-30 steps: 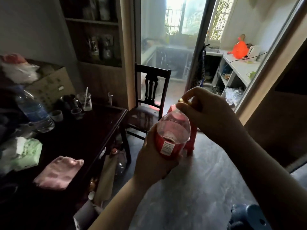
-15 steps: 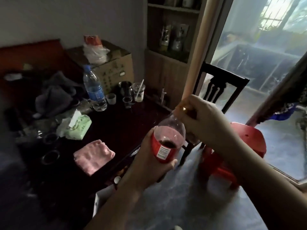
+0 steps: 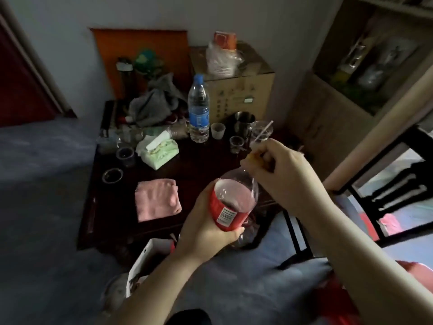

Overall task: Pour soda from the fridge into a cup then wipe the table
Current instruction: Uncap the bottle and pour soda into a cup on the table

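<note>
Soda could fizz up and spill if we twist the cap off too fast, because the bottle is up in the air and being carried. We think that is the biggest risk right now. The soda bottle point(image 3: 230, 202) is not on the counter point(image 3: 199, 167). It hangs near the counter's front edge, partly over the floor, so a spill could land on either one. It could also slip, because only one of our hands holds it up.

Our left hand point(image 3: 206, 233) is wrapped tight around the red label, low on the bottle. Our right hand point(image 3: 278, 170) is closed around the top, pinching the yellow cap point(image 3: 251, 157). We cannot tell if the cap is loose yet.

The bottle is tilted. Its long way runs from the bottom, down near us, up to the cap, which points away from us and a bit to the right. That is toward the cups at the back. The dark soda sits low inside, so we think the bottle is mostly empty.

A small white cup point(image 3: 218, 130) stands just beside a water bottle point(image 3: 198, 109), with a metal mug point(image 3: 244, 124) and a glass with a straw point(image 3: 262, 131) near it. A pink cloth point(image 3: 157, 199) lies folded on the counter, close to the bottle. We think it is for wiping later.
</note>
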A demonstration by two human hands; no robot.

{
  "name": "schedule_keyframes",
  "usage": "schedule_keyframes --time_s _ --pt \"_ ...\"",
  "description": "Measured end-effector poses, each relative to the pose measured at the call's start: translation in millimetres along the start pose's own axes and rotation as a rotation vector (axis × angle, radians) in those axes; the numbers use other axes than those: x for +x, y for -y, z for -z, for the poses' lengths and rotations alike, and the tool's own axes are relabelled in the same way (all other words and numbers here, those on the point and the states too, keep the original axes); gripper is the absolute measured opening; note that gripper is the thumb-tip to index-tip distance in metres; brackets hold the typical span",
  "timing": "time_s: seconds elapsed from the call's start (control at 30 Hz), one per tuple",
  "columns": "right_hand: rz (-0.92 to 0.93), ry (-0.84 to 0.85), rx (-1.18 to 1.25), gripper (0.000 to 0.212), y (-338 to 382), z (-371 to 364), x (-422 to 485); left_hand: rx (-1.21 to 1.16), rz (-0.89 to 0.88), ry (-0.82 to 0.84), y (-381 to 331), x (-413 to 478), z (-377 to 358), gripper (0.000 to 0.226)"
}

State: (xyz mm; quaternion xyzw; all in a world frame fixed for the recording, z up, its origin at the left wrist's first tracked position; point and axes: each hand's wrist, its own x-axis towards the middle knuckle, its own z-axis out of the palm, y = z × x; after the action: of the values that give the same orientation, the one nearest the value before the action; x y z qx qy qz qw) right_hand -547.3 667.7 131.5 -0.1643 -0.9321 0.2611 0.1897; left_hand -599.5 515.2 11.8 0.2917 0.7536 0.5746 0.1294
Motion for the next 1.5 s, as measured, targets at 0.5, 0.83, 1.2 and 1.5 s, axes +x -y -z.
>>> schedule_keyframes --time_s 0.5,0.83,1.2,1.5 --pt "0.008 0.019 -0.144 0.041 -40 -30 163 0.147 -0.034 -0.072 41 151 4 0.105" --pt "0.100 0.072 -0.059 0.034 -78 -43 222 0.098 0.040 -0.003 46 210 -2 0.102" --pt "0.310 0.214 0.042 0.030 -101 -43 271 0.114 0.152 -0.091 38 234 -10 0.102" --pt "0.483 0.352 0.090 0.038 -111 -36 288 0.167 0.173 0.008 38 242 3 0.104"
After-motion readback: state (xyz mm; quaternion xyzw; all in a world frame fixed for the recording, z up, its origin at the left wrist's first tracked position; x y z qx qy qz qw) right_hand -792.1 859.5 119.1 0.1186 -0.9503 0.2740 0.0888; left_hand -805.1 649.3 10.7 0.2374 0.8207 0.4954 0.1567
